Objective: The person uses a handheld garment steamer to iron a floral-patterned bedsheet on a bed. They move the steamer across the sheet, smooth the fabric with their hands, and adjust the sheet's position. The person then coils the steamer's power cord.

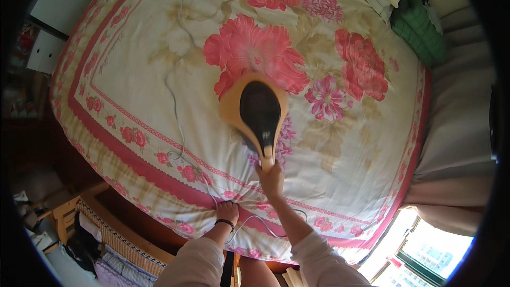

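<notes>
Right grip (pixel 272 179) is wrapped round the orange cleaner (pixel 260 110), dead centre on the bed (pixel 133 82), its tiny mark too blurry to read. Left grip (pixel 228 211)'s around 6:30 by the cord (pixel 175 103), can't tell if it's pinching it; green bundle (pixel 419 26) at 2.

Cord (pixel 166 81) on bed (pixel 125 87), mostly left of vacuum (pixel 260 109)

Bright daylight fills a window (pixel 438 244) beside grey curtains (pixel 451 133), opposite wooden furniture (pixel 65 217) at lower left.
</notes>
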Motion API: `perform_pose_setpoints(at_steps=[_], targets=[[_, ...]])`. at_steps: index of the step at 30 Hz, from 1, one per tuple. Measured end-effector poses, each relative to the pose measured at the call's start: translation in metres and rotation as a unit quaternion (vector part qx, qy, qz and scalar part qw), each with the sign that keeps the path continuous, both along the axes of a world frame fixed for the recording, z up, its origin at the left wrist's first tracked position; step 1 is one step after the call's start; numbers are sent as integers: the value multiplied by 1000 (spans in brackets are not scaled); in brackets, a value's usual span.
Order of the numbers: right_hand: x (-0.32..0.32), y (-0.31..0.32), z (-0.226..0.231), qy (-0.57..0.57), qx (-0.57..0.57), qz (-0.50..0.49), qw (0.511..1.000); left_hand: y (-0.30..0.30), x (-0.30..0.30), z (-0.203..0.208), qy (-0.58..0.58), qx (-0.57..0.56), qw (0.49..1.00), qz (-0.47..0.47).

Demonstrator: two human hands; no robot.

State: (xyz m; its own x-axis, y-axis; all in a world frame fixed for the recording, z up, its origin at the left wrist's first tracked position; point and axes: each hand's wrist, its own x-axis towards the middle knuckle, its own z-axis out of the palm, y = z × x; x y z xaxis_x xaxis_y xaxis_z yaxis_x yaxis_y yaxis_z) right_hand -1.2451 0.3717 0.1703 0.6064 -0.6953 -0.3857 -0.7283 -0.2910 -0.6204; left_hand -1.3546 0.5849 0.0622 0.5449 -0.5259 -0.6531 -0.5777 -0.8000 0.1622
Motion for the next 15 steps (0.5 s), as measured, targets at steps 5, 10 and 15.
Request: perform_pose_setpoints(at_steps=[5,10,15], targets=[[156,-54,-32,-44,-31,34,998,-1,-5,-6,34,-11,999,34],[285,-127,-67,-111,-8,-2,994,-17,7,14,80,-11,996,26],[353,-102,-31,-115,217,-81,966,-1,1,6,69,-23,996,48]])
